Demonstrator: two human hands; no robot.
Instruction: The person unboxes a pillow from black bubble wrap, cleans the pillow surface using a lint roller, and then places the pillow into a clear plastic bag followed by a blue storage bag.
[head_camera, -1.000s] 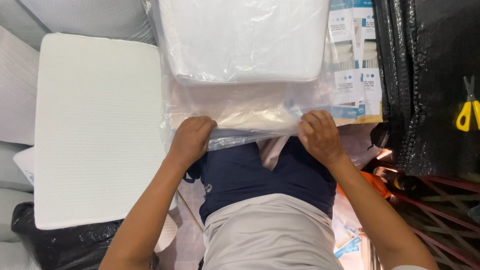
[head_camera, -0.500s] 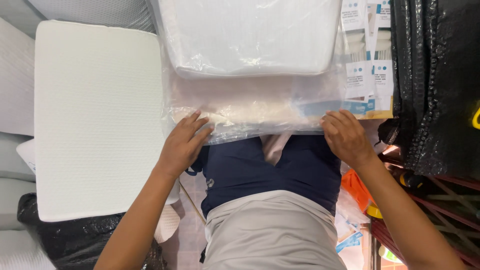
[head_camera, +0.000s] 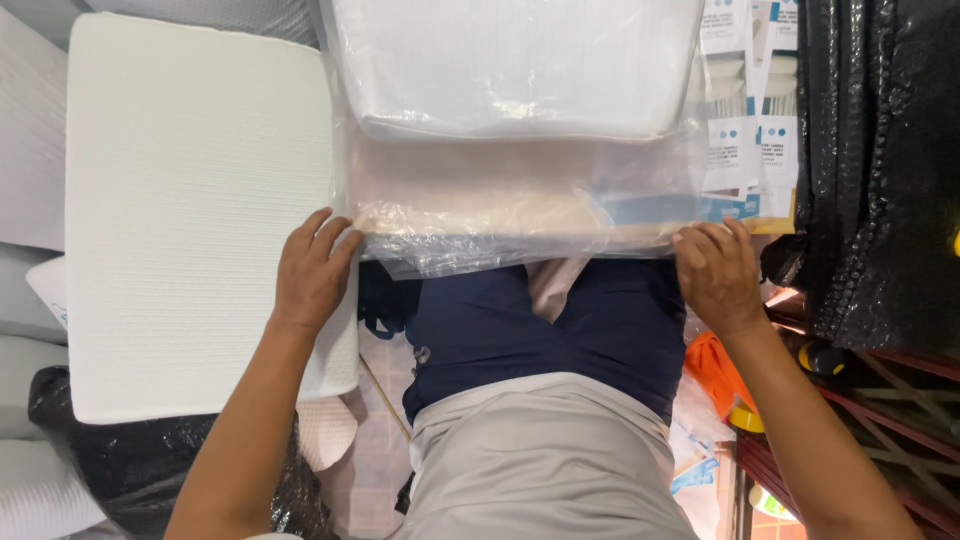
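Clear plastic bag (head_camera: 520, 215) edge pinched by both hands, left hand (head_camera: 312, 270) at 9, right hand (head_camera: 716, 272) at 3, kept taut around white pillow (head_camera: 515, 65).

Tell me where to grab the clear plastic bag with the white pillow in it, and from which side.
Grip the clear plastic bag at its loose open end, at the two near corners where the left hand and right hand press now. The white pillow fills the far end, leaving flat empty film here; come from the body side.
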